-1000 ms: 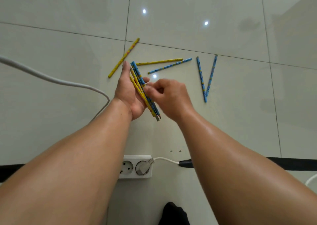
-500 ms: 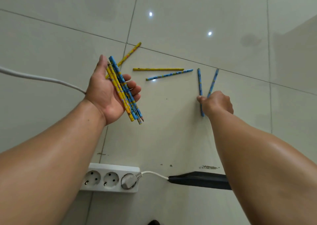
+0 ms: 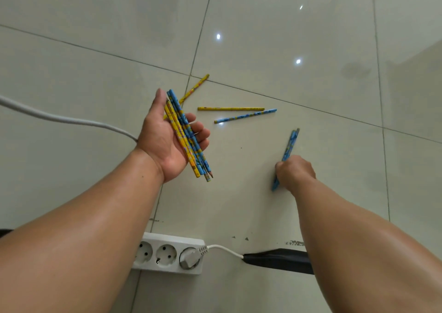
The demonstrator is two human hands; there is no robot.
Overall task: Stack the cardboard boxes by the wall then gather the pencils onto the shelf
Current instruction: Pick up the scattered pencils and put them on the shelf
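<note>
Pencils, bundle (image 3: 184, 133): mixed yellow and blue, lying across the left grip (image 3: 163, 144), 9 o'clock of view centre.
Left grip: palm up, thumb straight, fingers loosely bent under the bundle; it cradles, does not clamp.
Right grip (image 3: 295, 173): 4 o'clock, knuckles up, fingers curled round the blue pair (image 3: 290, 145); lower ends at or just off the floor (image 3: 334, 85), cannot tell which.
Step in hand: judged to be lifting the pair over to the bundle. Lay it parallel, tips the same way, then curl the left fingers so nothing rolls off.
Left to gather: yellow pencil (image 3: 230, 109) and blue pencil (image 3: 245, 116) at 12 o'clock, close together; slanted yellow pencil (image 3: 198, 85) at 11, partly behind the bundle.
In the way: power strip (image 3: 167, 241) at 6 o'clock, white cable (image 3: 59, 119) at 9; mind both on rising.
Not in view: shelf, boxes.
</note>
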